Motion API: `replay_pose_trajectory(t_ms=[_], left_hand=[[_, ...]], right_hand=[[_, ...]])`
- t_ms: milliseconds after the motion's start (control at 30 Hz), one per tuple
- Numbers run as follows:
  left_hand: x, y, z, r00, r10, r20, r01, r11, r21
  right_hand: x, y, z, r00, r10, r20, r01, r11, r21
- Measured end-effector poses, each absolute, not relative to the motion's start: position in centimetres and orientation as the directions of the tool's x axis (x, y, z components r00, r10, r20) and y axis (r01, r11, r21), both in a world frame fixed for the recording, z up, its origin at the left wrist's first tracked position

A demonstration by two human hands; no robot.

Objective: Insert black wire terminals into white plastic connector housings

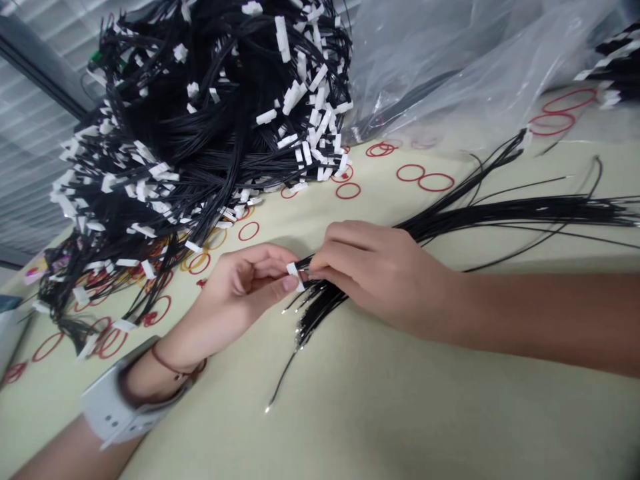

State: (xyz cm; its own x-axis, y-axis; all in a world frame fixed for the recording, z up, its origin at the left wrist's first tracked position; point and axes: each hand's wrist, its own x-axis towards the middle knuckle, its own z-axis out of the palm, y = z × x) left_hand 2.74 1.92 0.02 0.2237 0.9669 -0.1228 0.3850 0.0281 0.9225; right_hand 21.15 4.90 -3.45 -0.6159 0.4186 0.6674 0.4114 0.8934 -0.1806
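Note:
Between the thumb and fingers of my left hand (250, 287) is a small white connector housing (295, 272). My right hand (375, 270) pinches a black wire close beside the housing, its fingertips nearly meeting my left thumb. Black wires run from the housing toward my right hand. Under my right hand lies a bundle of loose black wires (323, 303) with bare metal terminals at their near ends. One wire (283, 380) sticks out of the bundle toward me. The bundle's other end spreads to the right across the table.
A large heap of black cables (200, 127) with white connectors fills the back left. Red rubber bands (349, 191) are scattered over the pale table (400, 413). A clear plastic bag (450, 73) lies at the back, with more black cables (620, 67) at far right.

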Motion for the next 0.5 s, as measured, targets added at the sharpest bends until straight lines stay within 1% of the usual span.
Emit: replay_pose_trajectory(t_ms=[267,400,500], left_hand=[[2.64,2.01,-0.02,0.251,0.959,-0.131,0.352,0.036,0.935],[2.61,2.08,0.09,0.263,0.953,-0.147,0.358,0.045,0.932],[2.74,1.87,0.25,0.278,0.949,-0.149,0.36,0.041,0.932]], right_hand=[[21.16,4.99,-3.42,-0.593,0.444,0.671,0.374,0.891,-0.259],[21.13,5.02,-3.35,-0.611,0.453,0.65,0.379,0.888,-0.262],[21.1,5.0,-3.29,-0.626,0.431,0.65,0.366,0.898,-0.243]])
